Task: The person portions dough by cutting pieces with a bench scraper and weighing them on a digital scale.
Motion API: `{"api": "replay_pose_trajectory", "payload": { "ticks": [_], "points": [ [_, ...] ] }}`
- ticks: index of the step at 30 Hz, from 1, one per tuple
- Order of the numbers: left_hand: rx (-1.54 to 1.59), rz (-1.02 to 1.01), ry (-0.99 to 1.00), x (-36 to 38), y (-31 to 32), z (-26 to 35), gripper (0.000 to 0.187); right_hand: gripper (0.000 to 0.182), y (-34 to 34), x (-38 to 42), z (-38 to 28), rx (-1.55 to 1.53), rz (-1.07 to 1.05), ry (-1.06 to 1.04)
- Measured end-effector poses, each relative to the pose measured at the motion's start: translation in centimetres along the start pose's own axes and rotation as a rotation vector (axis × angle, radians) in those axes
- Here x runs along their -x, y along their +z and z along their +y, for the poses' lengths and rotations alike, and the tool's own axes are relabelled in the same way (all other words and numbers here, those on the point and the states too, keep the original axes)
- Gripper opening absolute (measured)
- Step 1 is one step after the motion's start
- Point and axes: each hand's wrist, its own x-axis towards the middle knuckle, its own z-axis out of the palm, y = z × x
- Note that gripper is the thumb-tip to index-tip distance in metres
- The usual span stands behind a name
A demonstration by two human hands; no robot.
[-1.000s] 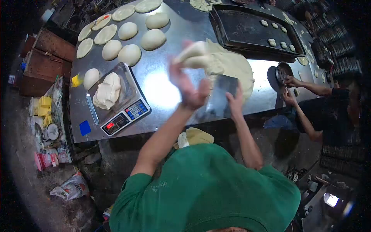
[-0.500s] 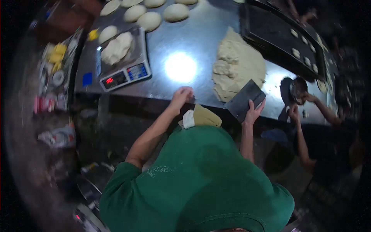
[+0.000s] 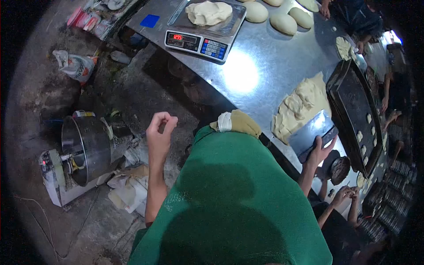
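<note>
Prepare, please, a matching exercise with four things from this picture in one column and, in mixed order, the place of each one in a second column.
Things:
1. Dough lump
2. Blue square
3. Metal scraper
4. Left hand

Places:
A. Over the floor, off the table
B. On the pan of the scale
C. In the right hand
D. Flat on the table, beside the scale

Right pairs: 1-B, 2-D, 3-C, 4-A
</note>
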Motion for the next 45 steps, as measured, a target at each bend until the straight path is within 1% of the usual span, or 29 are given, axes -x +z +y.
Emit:
{"api": "replay_pose_trajectory", "payload": {
  "ticks": [1, 2, 3, 4, 5, 6, 7, 8, 9, 11, 14, 17, 18, 21, 23, 25, 27, 28, 29, 30, 33, 36, 37, 38, 39, 40, 41, 43, 45],
  "points": [
    [0.026, -0.005, -0.013, 0.3, 0.1, 0.1, 0.013, 0.083, 0.5, 1.0, -0.8, 0.035, -0.018, 0.067],
    [0.054, -0.015, -0.023, 0.2, 0.5, 0.2, 0.012, 0.082, 0.3, 0.0, 2.2, 0.109, -0.048, 0.007],
    [0.109, -0.067, -0.007, -1.0, 1.8, -0.9, 0.012, 0.078, 2.2, -0.1, 2.9, 0.147, -0.031, -0.049],
    [0.186, -0.107, 0.039, -2.3, 3.9, -1.2, 0.012, 0.079, 5.0, 0.0, 2.5, 0.047, -0.041, -0.052],
    [0.26, -0.151, 0.088, -3.9, 6.1, -1.3, 0.012, 0.081, 7.7, -0.3, 3.2, 0.111, -0.015, -0.152],
    [0.17, -0.236, 0.132, -5.9, 8.2, -1.4, 0.013, 0.083, 10.3, -0.7, 4.3, -0.045, -0.039, -0.039],
    [0.093, -0.301, 0.17, -7.1, 10.5, -1.3, 0.014, 0.084, 12.6, -1.9, 5.7, 0.304, -0.017, -0.185],
    [0.037, -0.396, 0.296, -8.1, 12.5, -0.3, 0.015, 0.083, 16.1, -1.4, 4.2, 0.07, -0.008, -0.026],
    [-0.025, -0.497, 0.446, -9.6, 14.2, 1.3, 0.016, 0.082, 17.8, -2.5, 5.7, -0.17, -0.052, 0.062],
    [-0.056, -0.688, 0.988, -11.5, 15.8, 5.6, 0.017, 0.08, 20.6, -2.2, 1.5, -0.263, -0.08, 0.02],
    [0.063, -0.911, 0.857, -12.2, 17.0, 8.3, 0.019, 0.082, 21.7, -2.0, -1.5, -0.199, -0.135, -0.16],
    [-0.149, -0.867, 1.046, -15.5, 17.6, 6.7, 0.019, 0.081, 20.0, -2.8, 2.2, -0.132, -0.084, -0.015],
    [-0.055, -0.825, 0.987, -16.6, 17.5, 5.7, 0.016, 0.079, 19.4, -2.3, 2.5, -0.041, -0.037, -0.02],
    [0.12, -0.671, 0.724, -21.3, 16.9, 1.7, 0.014, 0.078, 17.6, -0.9, 5.3, -0.046, 0.02, 0.024],
    [0.049, -0.557, 0.525, -25.4, 15.0, 0.8, 0.015, 0.077, 17.6, 0.5, 5.4, -0.002, 0.041, 0.073],
    [-0.017, -0.343, 0.673, -30.7, 13.5, -0.6, 0.02, 0.077, 19.9, 1.2, 4.1, 0.06, 0.022, 0.083],
    [-0.095, -0.142, 0.685, -36.6, 13.3, -3.2, 0.019, 0.078, 23.0, 1.7, 0.8, 0.142, -0.031, 0.052],
    [-0.155, -0.042, 0.681, -39.1, 13.0, -2.9, 0.018, 0.079, 23.5, 0.7, 3.2, 0.127, -0.058, 0.031],
    [-0.211, 0.05, 0.67, -41.8, 12.6, -2.7, 0.018, 0.08, 27.2, 0.4, 1.0, 0.164, -0.107, 0.0],
    [-0.225, 0.067, 0.665, -43.6, 12.6, -3.1, 0.019, 0.081, 29.3, -0.1, 0.3, 0.141, -0.161, -0.016],
    [-0.621, 0.177, 0.69, -45.7, 13.1, -3.0, 0.025, 0.081, 36.1, -1.7, -1.8, -0.037, -0.298, -0.026],
    [-0.497, -0.039, 0.769, -48.2, 12.2, -3.8, 0.025, 0.083, 43.3, -2.1, -7.2, -0.028, -0.384, -0.182],
    [-0.473, -0.129, 0.784, -48.7, 12.1, -3.6, 0.024, 0.083, 45.4, -3.0, -7.3, -0.225, -0.456, -0.104],
    [-0.374, -0.137, 0.853, -49.0, 11.7, -4.0, 0.018, 0.084, 47.7, -3.7, -7.3, -0.277, -0.43, -0.176],
    [-0.308, -0.165, 0.822, -48.5, 10.8, -3.4, 0.017, 0.084, 49.8, -4.0, -7.9, -0.359, -0.437, -0.113],
    [-0.26, -0.171, 0.851, -48.3, 10.1, -3.3, 0.017, 0.084, 52.4, -5.4, -6.4, -0.212, -0.347, -0.37],
    [-0.219, -0.172, 0.878, -48.1, 9.3, -3.4, 0.018, 0.086, 54.0, -4.5, -8.4, -0.254, -0.388, -0.264],
    [-0.127, -0.227, 0.813, -47.0, 8.0, -2.6, 0.018, 0.085, 57.8, -5.1, -6.1, 0.066, -0.423, -0.542],
    [-0.024, -0.191, 0.632, -44.9, 6.3, -1.1, 0.018, 0.082, 59.3, -3.8, -4.0, -0.019, -0.762, -0.24]
  ]
}}
